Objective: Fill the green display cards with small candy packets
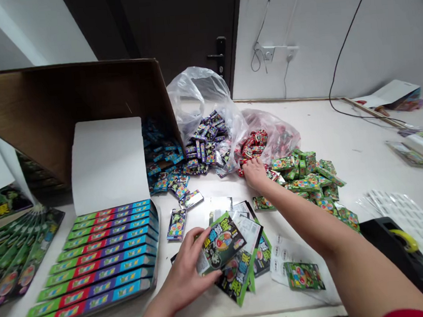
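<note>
My left hand (186, 269) is closed around the left edge of a flat green-and-black printed packet (222, 241), thumb below and fingers above. Beneath it, several similar packets (262, 257) lie fanned on the white table. My right hand (256, 174) stretches away to the pile of small red boxes (254, 147) at the mouth of a pinkish plastic bag (277, 128). Its fingers are curled onto the red boxes, and the fingertips are partly hidden. Small green boxes (309, 174) are heaped right of that hand. A purple-and-black box (176, 224) lies near my left hand.
An open display carton (106, 162) holds rows of coloured boxes at left. Behind it, a large cardboard box (116, 88) lies on its side with blue boxes (163, 158) spilling out. A clear bag (205, 90) holds purple boxes. A black tape dispenser (397, 251) and sticker sheets (413, 220) lie right.
</note>
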Demonstrator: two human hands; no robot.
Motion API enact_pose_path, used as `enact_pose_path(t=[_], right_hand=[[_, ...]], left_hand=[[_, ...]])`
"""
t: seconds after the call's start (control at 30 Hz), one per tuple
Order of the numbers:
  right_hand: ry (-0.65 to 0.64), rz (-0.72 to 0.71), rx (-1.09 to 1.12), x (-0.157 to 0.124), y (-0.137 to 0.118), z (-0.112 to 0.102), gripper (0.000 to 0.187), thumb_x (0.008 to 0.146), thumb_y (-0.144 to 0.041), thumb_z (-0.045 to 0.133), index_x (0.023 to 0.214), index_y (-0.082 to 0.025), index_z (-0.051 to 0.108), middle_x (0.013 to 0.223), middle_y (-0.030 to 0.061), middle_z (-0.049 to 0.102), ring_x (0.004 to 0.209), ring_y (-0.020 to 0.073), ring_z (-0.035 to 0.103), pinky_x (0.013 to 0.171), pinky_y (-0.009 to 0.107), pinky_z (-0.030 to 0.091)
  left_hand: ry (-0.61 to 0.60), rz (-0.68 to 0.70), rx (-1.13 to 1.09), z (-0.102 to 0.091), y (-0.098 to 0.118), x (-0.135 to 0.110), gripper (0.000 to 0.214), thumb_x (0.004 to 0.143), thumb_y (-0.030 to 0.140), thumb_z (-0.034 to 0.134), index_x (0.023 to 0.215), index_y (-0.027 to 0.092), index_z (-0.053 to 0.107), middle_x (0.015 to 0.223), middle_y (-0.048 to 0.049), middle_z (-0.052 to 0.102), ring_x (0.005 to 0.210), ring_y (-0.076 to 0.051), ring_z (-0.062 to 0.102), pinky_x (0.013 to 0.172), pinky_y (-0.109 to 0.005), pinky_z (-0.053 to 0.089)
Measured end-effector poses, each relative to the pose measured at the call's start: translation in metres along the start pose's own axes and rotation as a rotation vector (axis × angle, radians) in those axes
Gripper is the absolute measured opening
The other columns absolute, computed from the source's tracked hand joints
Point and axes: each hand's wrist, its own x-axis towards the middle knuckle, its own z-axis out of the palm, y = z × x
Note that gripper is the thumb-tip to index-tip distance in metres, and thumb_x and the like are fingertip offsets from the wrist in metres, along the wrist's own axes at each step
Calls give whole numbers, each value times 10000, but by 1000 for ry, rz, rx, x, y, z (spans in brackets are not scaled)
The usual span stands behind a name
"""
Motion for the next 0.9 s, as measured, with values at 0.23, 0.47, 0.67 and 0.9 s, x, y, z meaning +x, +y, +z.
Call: enact_pose_path(t=[0.23, 0.47, 0.67, 0.9], right_hand=[[98, 27, 408, -44, 13, -15, 315, 902, -409, 482, 1062, -188, 641, 1068, 124, 665, 1037, 274, 564, 945, 465, 400], [-46, 339, 1206, -124, -2, -22, 468, 764, -445, 664, 1187, -263, 578, 875, 17, 668, 753, 161, 636, 638, 296, 537], [-35, 502, 1467, -151, 3, -28, 447, 670, -375, 748, 1083, -256, 623, 840, -15, 632, 694, 123, 605, 660, 292, 534], [-42, 304, 956, -149, 14, 0, 300, 823, -447, 551, 950, -194, 652, 781, 33, 672, 668, 168, 605, 607, 318, 506]], left_hand=[[45, 6, 5, -5, -12, -6, 872, 718, 225, 711, 1451, 353, 256, 1400, -94, 377, 1300, -331, 435, 1056, -509, 442], [8, 74, 41, -5, -7, -2, 800, 785, 305, 686, 1459, 305, 255, 1439, -113, 384, 1346, -327, 368, 1109, -571, 335], [5, 108, 74, -6, 0, -8, 781, 785, 299, 686, 1455, 295, 285, 1414, -110, 430, 1317, -320, 414, 1100, -556, 350], [-21, 91, 66, -3, 0, -11, 762, 799, 325, 684, 1446, 299, 283, 1402, -111, 423, 1313, -314, 408, 1103, -548, 346]])
